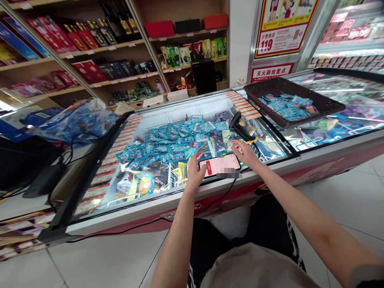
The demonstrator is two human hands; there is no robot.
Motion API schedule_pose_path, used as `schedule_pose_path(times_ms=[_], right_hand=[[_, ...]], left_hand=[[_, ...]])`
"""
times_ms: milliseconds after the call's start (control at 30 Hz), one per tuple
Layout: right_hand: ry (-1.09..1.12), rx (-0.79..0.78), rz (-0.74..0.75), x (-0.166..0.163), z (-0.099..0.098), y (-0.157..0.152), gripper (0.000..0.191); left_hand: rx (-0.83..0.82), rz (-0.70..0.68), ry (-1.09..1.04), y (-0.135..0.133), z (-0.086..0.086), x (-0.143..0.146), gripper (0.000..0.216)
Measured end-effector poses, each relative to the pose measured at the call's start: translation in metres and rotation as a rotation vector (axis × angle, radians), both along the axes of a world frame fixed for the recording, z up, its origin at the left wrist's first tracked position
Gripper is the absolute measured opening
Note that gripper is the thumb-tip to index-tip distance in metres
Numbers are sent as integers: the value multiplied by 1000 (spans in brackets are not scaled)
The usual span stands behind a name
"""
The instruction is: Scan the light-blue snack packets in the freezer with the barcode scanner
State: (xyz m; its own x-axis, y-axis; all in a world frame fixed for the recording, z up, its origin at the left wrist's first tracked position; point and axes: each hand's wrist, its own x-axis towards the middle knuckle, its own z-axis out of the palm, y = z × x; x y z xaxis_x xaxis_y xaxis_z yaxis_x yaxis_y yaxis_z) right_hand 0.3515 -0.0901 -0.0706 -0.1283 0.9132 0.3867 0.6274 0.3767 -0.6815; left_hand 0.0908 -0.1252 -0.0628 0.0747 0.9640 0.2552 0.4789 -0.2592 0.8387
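Observation:
A smartphone (pixel 224 162) with a lit pale screen and a red patch at its left is tilted just above the freezer's front edge. My left hand (pixel 196 173) grips its left end, the thumb over the screen. My right hand (pixel 245 153) is near the phone's upper right corner, fingers apart and holding nothing. Beyond the phone, many small blue packets (pixel 172 140) lie spread in a heap on the glass top of the chest freezer (pixel 126 216). A black handheld barcode scanner (pixel 242 131) rests on the glass just past my right hand.
A dark woven basket (pixel 331 105) holding more blue packets stands on the freezer at the right. A clear plastic bag (pixel 87 120) of blue items sits at the left. A black cable (pixel 120 232) trails along the freezer front. Stocked shelves (pixel 120 44) line the back.

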Motion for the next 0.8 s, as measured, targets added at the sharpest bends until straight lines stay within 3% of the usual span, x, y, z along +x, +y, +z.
schedule_pose_path(times_ms=[567,800], right_hand=[[39,14,14,0,-1,1,38],[-235,35,-292,-6,11,-12,42]], left_hand=[[22,58,-8,-2,0,3,57],[92,129,125,-4,0,8,50]])
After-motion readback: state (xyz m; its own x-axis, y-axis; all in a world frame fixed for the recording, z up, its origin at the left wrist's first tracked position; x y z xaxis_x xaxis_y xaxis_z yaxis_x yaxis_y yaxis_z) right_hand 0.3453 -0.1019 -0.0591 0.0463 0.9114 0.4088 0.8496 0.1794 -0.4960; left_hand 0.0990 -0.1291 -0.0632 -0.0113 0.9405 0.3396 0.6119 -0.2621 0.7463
